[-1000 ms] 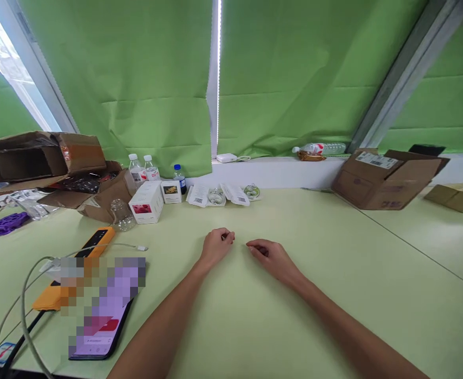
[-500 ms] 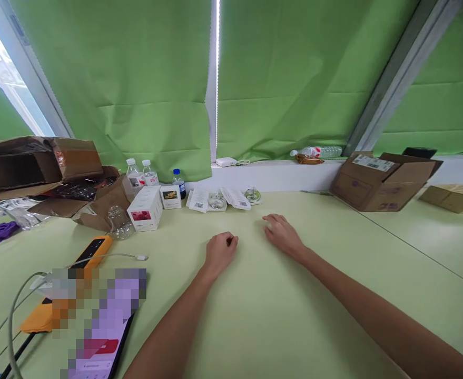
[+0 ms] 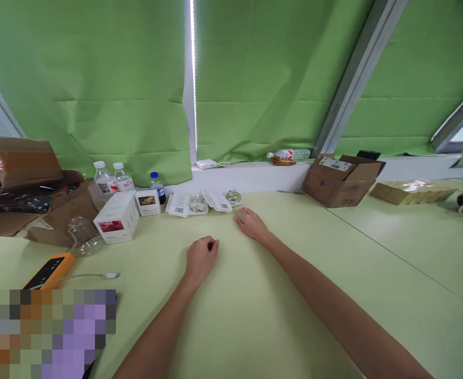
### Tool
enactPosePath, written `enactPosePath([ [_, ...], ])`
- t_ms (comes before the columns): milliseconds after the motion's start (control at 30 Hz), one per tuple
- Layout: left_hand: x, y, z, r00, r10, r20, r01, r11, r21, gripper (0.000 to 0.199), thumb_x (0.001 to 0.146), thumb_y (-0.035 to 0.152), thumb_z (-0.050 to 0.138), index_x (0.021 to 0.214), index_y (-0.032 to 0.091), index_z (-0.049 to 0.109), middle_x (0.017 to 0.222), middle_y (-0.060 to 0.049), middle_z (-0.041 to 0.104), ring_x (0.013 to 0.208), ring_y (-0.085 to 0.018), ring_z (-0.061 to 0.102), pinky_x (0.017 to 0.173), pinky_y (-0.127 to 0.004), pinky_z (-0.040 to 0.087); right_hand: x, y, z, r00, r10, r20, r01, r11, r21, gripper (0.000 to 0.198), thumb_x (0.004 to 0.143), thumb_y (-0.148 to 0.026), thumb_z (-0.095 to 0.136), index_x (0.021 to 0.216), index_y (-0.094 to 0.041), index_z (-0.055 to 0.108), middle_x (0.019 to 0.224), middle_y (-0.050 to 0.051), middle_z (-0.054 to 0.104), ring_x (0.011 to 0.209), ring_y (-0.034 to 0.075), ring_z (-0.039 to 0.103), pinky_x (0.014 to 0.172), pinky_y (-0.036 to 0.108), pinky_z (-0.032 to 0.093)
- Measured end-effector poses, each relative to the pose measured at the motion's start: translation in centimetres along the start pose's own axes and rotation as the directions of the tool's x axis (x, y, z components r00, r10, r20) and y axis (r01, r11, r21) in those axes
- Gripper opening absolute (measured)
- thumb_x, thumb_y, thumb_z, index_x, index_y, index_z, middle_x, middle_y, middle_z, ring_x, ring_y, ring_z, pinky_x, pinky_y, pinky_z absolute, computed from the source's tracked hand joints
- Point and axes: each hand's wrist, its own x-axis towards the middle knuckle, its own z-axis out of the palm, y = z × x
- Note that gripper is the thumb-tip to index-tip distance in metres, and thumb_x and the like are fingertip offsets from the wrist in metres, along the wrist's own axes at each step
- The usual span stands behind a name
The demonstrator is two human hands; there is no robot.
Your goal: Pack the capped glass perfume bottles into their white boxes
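My left hand (image 3: 202,258) rests on the pale green table, curled into a loose fist. A dark gap shows between its thumb and fingers, and no object is visible in it. Farther forward, my right hand (image 3: 252,223) lies low over the table, fingers extended and holding nothing. Its fingertips are just short of a small clear package with a green coiled item (image 3: 233,197). Left of that are a white card with a barcode (image 3: 217,201), a clear round pack (image 3: 198,204) and another white barcode card (image 3: 178,204).
At left stand a white box with a red picture (image 3: 119,218), a smaller white box (image 3: 148,203), a blue-capped bottle (image 3: 157,188), a clear jar (image 3: 84,237) and open cartons (image 3: 26,163). A cable (image 3: 92,275) lies nearer. An open cardboard box (image 3: 342,181) stands right.
The view has turned right, so things appear farther left. My right hand has moved slightly forward, closer to the green coiled item, its fingers less spread. My left hand stays curled.
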Motion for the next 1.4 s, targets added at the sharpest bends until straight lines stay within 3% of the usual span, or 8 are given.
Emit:
enactPosePath([
  [133,0.0,0.0,0.1,1.000,-0.004,0.009,0.004,1.000,0.013,0.034,0.085,0.043,0.045,0.064,0.021,0.058,0.062,0.001,0.061,0.054,-0.013,0.048,0.054,-0.025,0.024,0.4,-0.5,-0.4,1.000,-0.025,-0.011,0.025,1.000,0.004,0.053,0.088,-0.029,0.045,0.136,-0.007,0.037,0.147,0.018,0.032,0.137,0.027,0.023,0.111,0.038,0.020],
  [300,0.0,0.1,0.0,1.000,-0.007,0.009,0.007,1.000,0.016,0.034,0.085,0.044,0.045,0.064,0.022,0.058,0.062,0.000,0.061,0.054,-0.013,0.048,0.054,-0.025,0.024,1.7,-1.2,-1.0,0.999,-0.052,0.009,0.052,0.998,0.022,0.054,0.087,-0.025,0.046,0.137,-0.008,0.036,0.148,0.016,0.030,0.137,0.027,0.023,0.110,0.037,0.022],
  [567,0.0,-0.1,0.1,1.000,-0.014,0.001,0.014,1.000,0.007,0.033,0.084,0.044,0.046,0.063,0.022,0.059,0.061,0.000,0.062,0.053,-0.013,0.049,0.054,-0.025,0.025,0.9,-1.8,-0.3,1.000,-0.004,0.010,0.004,0.999,0.045,0.046,0.092,-0.027,0.036,0.135,-0.008,0.038,0.137,0.016,0.045,0.129,0.026,0.038,0.104,0.034,0.030],
  [700,0.0,-0.1,0.2,1.000,-0.016,0.005,0.016,1.000,0.009,0.033,0.084,0.044,0.046,0.062,0.022,0.058,0.061,0.001,0.061,0.053,-0.013,0.048,0.054,-0.025,0.025,0.9,-1.7,-0.1,1.000,-0.001,0.015,0.000,0.999,0.046,0.046,0.092,-0.029,0.039,0.134,-0.009,0.040,0.137,0.015,0.046,0.132,0.025,0.033,0.106,0.033,0.026],
  [1000,0.0,0.0,0.0,1.000,-0.023,0.011,0.023,1.000,-0.001,0.034,0.083,0.045,0.047,0.062,0.022,0.058,0.059,0.001,0.060,0.053,-0.013,0.048,0.053,-0.025,0.025,1.0,-2.0,-0.2,0.999,0.004,0.041,-0.006,0.999,0.032,0.043,0.094,-0.029,0.035,0.130,-0.008,0.046,0.136,0.016,0.048,0.130,0.024,0.037,0.106,0.032,0.025],
  [1400,-0.1,-0.1,-0.2,0.999,-0.012,0.041,0.014,0.998,-0.059,0.035,0.083,0.047,0.045,0.063,0.022,0.059,0.059,0.002,0.058,0.052,-0.013,0.048,0.052,-0.024,0.028,-1.0,-2.7,-1.6,0.998,0.053,0.023,-0.053,0.999,-0.002,0.037,0.094,-0.030,0.035,0.116,-0.012,0.058,0.120,0.015,0.059,0.113,0.024,0.052,0.098,0.031,0.033],
])
